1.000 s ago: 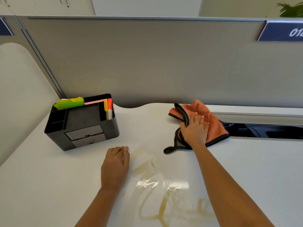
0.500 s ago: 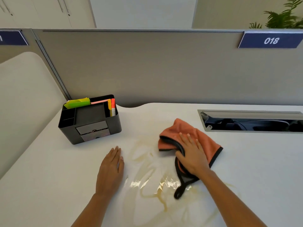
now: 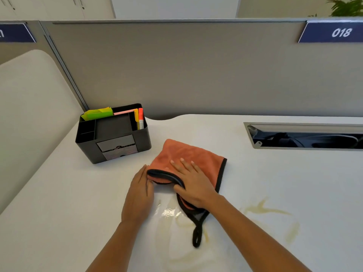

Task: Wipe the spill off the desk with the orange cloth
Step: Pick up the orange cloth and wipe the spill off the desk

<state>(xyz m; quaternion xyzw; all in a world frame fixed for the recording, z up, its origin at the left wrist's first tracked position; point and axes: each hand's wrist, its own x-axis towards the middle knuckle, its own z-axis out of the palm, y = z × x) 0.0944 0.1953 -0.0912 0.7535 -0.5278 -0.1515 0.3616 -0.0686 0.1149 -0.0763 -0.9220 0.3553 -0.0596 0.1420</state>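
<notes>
**Orange cloth lying flat under the right hand at mid-desk**

At the far left, a black desk organizer (image 3: pixel 113 134) is standing on the white desk (image 3: pixel 59 203), holding green and pink notes and two markers in its back slots. Just right of it, the left hand (image 3: pixel 138 195) is lying palm down on the desk, fingers straight and together, gripping nothing; its fingertips are touching the black-trimmed left edge of the orange cloth (image 3: pixel 176 154). The right hand (image 3: pixel 193 183) is pressing flat on top of the cloth, fingers spread and extended rather than curled around it. The cloth's black loop (image 3: pixel 197 235) is trailing toward the person across the spill (image 3: pixel 170 213), a glossy, yellowish smear whose streaks are reaching further right (image 3: pixel 263 209). At the far right, an open cable tray (image 3: pixel 304 136) is sitting recessed in the desk, well apart from the cloth.
</notes>
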